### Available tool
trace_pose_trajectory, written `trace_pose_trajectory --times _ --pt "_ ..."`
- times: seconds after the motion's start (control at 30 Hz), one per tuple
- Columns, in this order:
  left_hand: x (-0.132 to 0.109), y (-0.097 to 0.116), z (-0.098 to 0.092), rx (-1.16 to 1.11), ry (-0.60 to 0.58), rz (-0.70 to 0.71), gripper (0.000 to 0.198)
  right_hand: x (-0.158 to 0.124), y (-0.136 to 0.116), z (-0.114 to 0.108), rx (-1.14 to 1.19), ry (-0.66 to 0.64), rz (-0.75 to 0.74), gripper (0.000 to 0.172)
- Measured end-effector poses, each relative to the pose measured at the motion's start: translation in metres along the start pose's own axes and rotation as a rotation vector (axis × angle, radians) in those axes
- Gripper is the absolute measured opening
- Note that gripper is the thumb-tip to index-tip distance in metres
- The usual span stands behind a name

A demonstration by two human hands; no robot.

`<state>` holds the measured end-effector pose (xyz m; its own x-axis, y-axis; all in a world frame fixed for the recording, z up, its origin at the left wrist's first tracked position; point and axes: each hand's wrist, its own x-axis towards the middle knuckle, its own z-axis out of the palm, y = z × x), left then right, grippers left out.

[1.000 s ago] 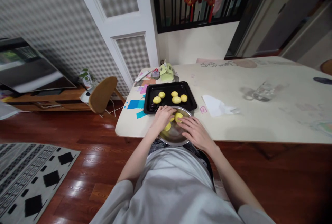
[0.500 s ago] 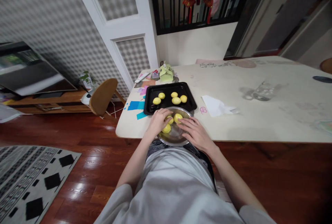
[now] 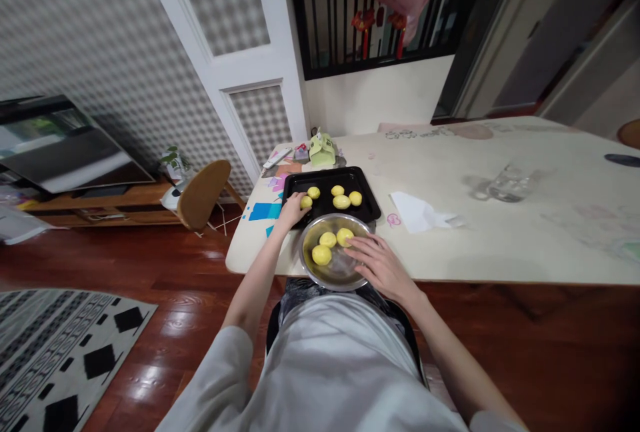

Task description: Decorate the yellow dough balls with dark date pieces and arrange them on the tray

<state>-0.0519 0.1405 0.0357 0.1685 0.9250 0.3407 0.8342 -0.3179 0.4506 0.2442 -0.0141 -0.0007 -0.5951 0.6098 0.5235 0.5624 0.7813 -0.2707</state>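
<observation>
A steel bowl (image 3: 345, 271) sits at the table's near edge with three yellow dough balls (image 3: 328, 239) in it. Behind it lies a black baking tray (image 3: 350, 171) carrying several more yellow balls (image 3: 341, 202). My left hand (image 3: 291, 211) reaches over the tray's front left corner, its fingertips curled on the leftmost ball (image 3: 306, 202). My right hand (image 3: 376, 263) rests on the bowl's right rim with its fingers spread, the tips close to one ball in the bowl.
White paper (image 3: 417, 212) and a glass (image 3: 504, 187) lie to the right on the cream table (image 3: 500, 245). Coloured paper scraps (image 3: 263, 211) and a green object (image 3: 321, 149) sit by the tray. A wooden chair (image 3: 203, 193) stands left of the table.
My left hand has left the bowl and moved forward and left to the tray's leftmost ball. My right hand stays at the bowl. The camera has tilted slightly.
</observation>
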Motion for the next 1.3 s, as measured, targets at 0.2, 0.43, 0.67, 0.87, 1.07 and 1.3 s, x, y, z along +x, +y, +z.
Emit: trace_pose_trajectory --times 0.2,0.43,0.67,0.87,1.07,1.3 --pt "-0.002 0.011 -0.008 -0.01 0.04 -0.022 0.039 0.0 -0.001 -0.001 -0.013 0.004 0.004 0.035" --pt "-0.072 0.068 -0.05 -0.231 0.065 0.225 0.032 0.001 -0.001 -0.002 -0.002 0.002 0.011 0.036" --pt "-0.128 0.108 -0.041 -0.18 -0.337 0.371 0.045 0.001 0.0 -0.003 -0.017 -0.018 0.002 0.036" --pt "-0.134 0.109 -0.034 -0.032 -0.407 0.369 0.04 0.001 0.0 -0.004 -0.034 -0.036 0.008 0.037" --pt "-0.138 0.107 -0.034 -0.063 -0.399 0.359 0.029 0.0 0.0 -0.007 -0.035 -0.052 0.006 0.037" --pt "-0.141 0.104 -0.036 -0.077 -0.374 0.332 0.019 0.0 0.0 -0.007 -0.032 -0.054 0.004 0.036"
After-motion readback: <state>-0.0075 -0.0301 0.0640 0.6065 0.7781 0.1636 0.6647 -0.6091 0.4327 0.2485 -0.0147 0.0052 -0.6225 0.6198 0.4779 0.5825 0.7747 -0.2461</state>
